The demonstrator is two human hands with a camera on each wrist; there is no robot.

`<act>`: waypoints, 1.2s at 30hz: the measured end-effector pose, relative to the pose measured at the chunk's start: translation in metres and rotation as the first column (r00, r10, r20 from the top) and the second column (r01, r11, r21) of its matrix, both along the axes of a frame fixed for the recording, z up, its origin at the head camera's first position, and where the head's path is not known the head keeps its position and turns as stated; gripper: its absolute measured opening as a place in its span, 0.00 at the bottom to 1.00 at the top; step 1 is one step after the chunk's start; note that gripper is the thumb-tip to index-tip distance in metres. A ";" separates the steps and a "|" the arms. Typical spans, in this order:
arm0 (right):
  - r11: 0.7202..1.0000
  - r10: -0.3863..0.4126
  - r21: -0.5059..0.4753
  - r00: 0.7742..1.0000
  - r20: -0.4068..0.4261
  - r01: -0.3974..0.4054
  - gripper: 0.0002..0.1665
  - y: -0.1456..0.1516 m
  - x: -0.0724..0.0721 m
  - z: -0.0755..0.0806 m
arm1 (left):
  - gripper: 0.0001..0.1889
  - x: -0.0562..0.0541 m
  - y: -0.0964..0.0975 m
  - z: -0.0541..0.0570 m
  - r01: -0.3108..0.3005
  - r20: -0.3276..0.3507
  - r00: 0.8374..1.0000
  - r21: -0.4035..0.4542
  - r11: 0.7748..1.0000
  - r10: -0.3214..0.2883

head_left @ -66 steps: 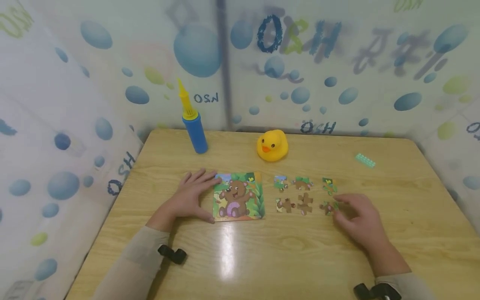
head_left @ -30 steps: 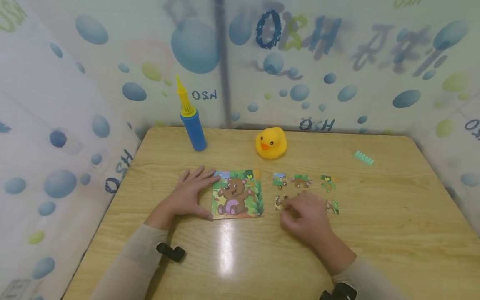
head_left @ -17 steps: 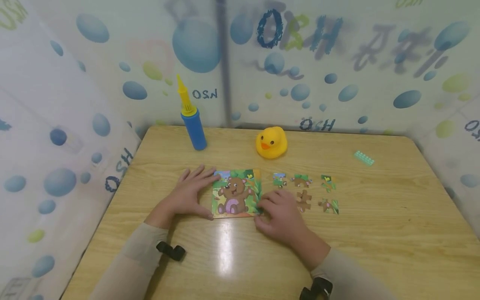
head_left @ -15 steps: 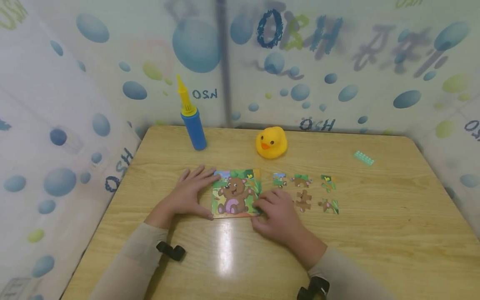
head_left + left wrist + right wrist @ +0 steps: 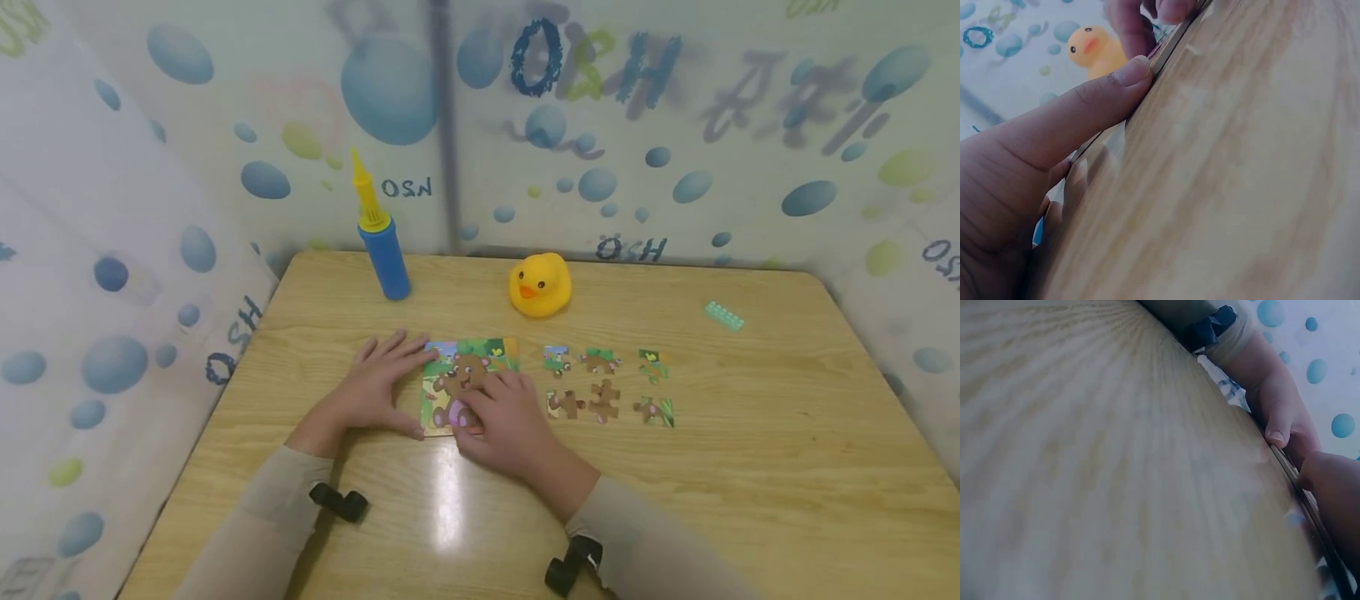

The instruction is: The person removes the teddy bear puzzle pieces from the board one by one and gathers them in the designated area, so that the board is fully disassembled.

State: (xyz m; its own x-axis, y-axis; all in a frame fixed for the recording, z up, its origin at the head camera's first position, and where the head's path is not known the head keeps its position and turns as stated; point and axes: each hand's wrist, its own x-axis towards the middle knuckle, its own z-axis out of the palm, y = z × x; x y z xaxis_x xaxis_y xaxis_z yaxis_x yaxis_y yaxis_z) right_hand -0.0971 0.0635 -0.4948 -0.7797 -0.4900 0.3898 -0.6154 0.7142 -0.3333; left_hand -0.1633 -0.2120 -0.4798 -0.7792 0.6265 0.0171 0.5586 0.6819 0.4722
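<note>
A square bear puzzle [image 5: 465, 367] lies flat on the wooden table [image 5: 750, 467]. My left hand [image 5: 367, 392] braces its left side with spread, fairly straight fingers, the index at the upper corner and the thumb at the lower one. In the left wrist view, the left thumb [image 5: 1100, 106] presses against the puzzle's edge. Bent over the puzzle's lower part is my right hand [image 5: 510, 425], its thumb and fingertips at the bear's feet; I cannot tell whether they pinch a piece. It hides the lower right portion. To the right lie several loose puzzle pieces [image 5: 603, 402] in two rows.
A yellow rubber duck [image 5: 540, 285] sits behind the puzzle. The blue-and-yellow hand pump [image 5: 386, 258] stands at the back left. A mint toy brick [image 5: 724, 316] lies at the back right. A patterned wall [image 5: 480, 125] borders the table behind.
My right hand has moved left from the loose pieces, across the puzzle's right edge, and onto its lower middle. The loose pieces it covered show again. My left hand stays at the puzzle's left side.
</note>
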 end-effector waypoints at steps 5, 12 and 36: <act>0.998 -0.010 0.067 0.997 0.076 0.005 0.41 -0.014 -0.001 -0.001 | 0.66 0.000 -0.001 0.000 0.000 0.001 1.000 -0.002 1.000 0.000; 0.994 -0.011 0.108 0.991 0.135 -0.003 0.43 -0.021 -0.002 -0.001 | 0.67 0.000 -0.006 0.000 0.001 -0.014 1.000 0.007 1.000 -0.001; 0.999 -0.044 0.006 0.907 0.419 0.046 0.33 -0.019 -0.017 0.014 | 0.65 -0.002 -0.002 -0.004 0.012 -0.028 1.000 0.012 1.000 -0.011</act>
State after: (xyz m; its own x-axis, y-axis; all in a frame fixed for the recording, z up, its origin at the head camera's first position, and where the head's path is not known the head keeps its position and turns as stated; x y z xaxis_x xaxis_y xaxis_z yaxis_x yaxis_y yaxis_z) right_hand -0.1141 0.0444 -0.4807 -0.8928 -0.4499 0.0239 -0.3858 0.7361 -0.5562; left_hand -0.1652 -0.2145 -0.4841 -0.7711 0.6350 0.0468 0.5795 0.6695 0.4647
